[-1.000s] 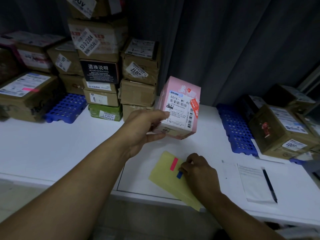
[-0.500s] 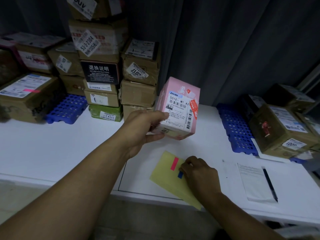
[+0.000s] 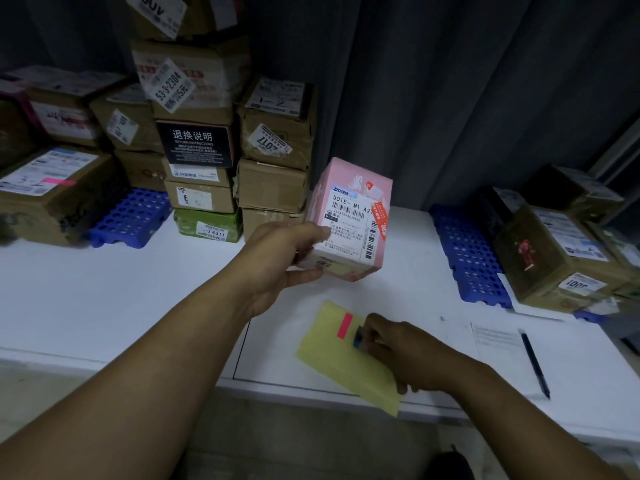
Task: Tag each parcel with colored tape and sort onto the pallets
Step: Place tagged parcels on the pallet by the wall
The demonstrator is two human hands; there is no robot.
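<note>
My left grip (image 3: 287, 261) clasps the pink cardboard parcel (image 3: 349, 216), tilted above the white bench (image 3: 104, 306). My right grip (image 3: 405, 351) pinches a blue tape strip (image 3: 358, 337) on the yellow sheet (image 3: 329, 362), directly below the parcel.

Dim light with a bluish cast; the white table (image 3: 104, 289) is the brightest surface, the curtain (image 3: 450, 81) behind it dark. Wide-angle bending curves the edges, and the boxes (image 3: 52, 209) at far left look soft and grainy.
</note>
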